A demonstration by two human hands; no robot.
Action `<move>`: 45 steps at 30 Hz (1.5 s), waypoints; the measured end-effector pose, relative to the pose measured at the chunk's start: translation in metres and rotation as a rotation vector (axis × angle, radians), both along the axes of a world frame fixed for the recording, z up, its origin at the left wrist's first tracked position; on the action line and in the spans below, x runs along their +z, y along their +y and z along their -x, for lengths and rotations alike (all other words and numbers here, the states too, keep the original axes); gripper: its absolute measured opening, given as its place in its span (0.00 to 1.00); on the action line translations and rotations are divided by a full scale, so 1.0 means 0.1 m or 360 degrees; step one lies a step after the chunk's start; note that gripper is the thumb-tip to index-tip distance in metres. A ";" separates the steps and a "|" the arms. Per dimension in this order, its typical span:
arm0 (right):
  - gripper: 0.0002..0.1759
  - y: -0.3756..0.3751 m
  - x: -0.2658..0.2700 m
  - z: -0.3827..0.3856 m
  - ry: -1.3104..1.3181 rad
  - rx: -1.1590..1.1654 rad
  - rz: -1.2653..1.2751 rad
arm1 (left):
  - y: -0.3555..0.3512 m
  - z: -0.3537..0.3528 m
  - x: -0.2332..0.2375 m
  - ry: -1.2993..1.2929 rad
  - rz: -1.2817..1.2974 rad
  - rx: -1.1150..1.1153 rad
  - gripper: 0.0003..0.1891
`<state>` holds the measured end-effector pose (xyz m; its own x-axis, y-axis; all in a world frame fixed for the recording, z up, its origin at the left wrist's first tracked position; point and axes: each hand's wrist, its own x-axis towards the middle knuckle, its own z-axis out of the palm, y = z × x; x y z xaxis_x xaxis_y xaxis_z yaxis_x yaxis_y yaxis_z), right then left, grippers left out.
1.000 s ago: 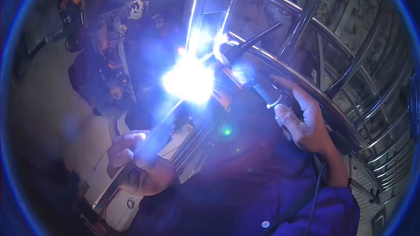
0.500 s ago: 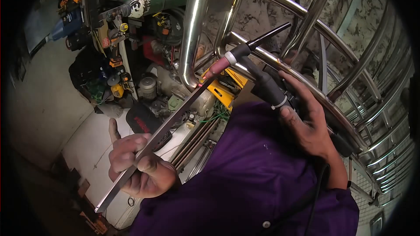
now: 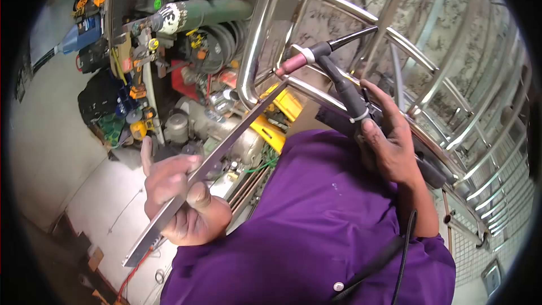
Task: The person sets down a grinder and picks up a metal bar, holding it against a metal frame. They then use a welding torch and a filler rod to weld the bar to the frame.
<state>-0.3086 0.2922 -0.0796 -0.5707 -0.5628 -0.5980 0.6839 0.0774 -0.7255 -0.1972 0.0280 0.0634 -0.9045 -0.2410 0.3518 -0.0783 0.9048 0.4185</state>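
Observation:
A long flat metal bar (image 3: pixel 228 142) slants up to the right, pinched in my left hand (image 3: pixel 183 195) between thumb and fingers, with one finger stretched away. My right hand (image 3: pixel 392 138) is wrapped round the black handle of a welding torch (image 3: pixel 348 95). The torch head has a pink nozzle (image 3: pixel 292 65) with a white ring and a long black back cap. The nozzle tip lies close to the bar's upper end, beside the shiny bent tube of a metal frame (image 3: pixel 247 82); whether they touch I cannot tell.
A green gas cylinder (image 3: pixel 212 13) lies at the top, near power tools (image 3: pixel 137 90) at the left. A yellow tool (image 3: pixel 268 131) sits below the frame. Polished rails (image 3: pixel 474 130) curve down the right side. A black cable (image 3: pixel 403 254) crosses the purple garment.
The torch head has moved slightly left and up in view, and its nozzle now sits a little apart from the bar's end. The scene looks brighter. Both hands keep their holds.

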 end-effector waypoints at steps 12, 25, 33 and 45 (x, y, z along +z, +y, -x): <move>0.31 0.19 0.41 -0.68 0.0463 -0.0663 -0.0318 | -0.20 0.01 0.05 0.0013 -0.0049 -0.0367 0.11; 0.25 0.91 0.72 -1.75 0.1070 -0.0325 -0.0765 | -0.76 -1.21 -2.88 -0.0031 -0.0464 0.0429 0.20; 0.21 1.41 -0.08 -2.44 0.1128 0.0338 -0.0842 | 0.40 -5.30 -4.40 -0.2600 -0.0828 0.0214 0.26; 0.17 1.81 -2.22 -2.58 0.0934 0.0768 -0.1234 | 0.52 -5.83 -4.66 -0.2066 -0.0971 0.0715 0.23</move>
